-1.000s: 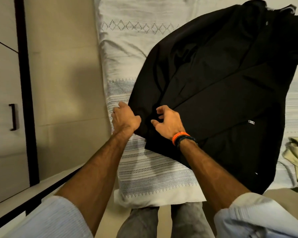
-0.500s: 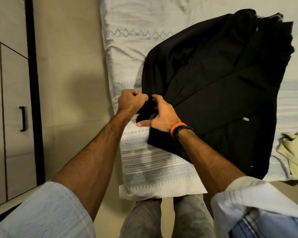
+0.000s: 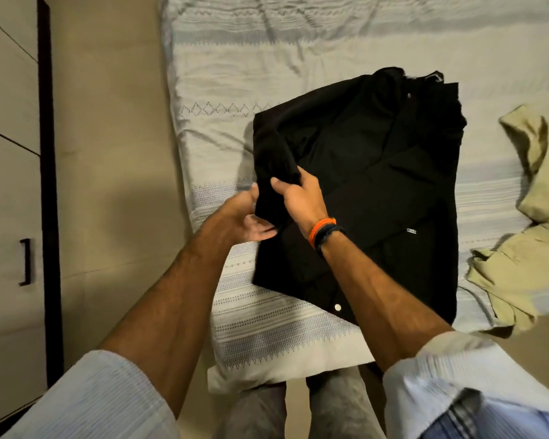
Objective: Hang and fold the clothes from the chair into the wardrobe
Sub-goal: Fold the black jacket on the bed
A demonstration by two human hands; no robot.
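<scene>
Nearest, the person stands at the near edge of the bed (image 3: 267, 327), both forearms stretched over it. Left hand (image 3: 246, 218) lies palm up under the folded sleeve of the black shirt (image 3: 377, 185), fingers loosely curled around the cloth. Right hand (image 3: 301, 198), with an orange wristband (image 3: 322, 229), grips the same sleeve from above, thumb and fingers pinching it. Further on, the shirt lies partly folded in the middle of the bed, collar toward the far edge. Near the right edge a beige garment (image 3: 526, 242) lies crumpled. Left of the bed stands the wardrobe (image 3: 13, 217), doors closed.
</scene>
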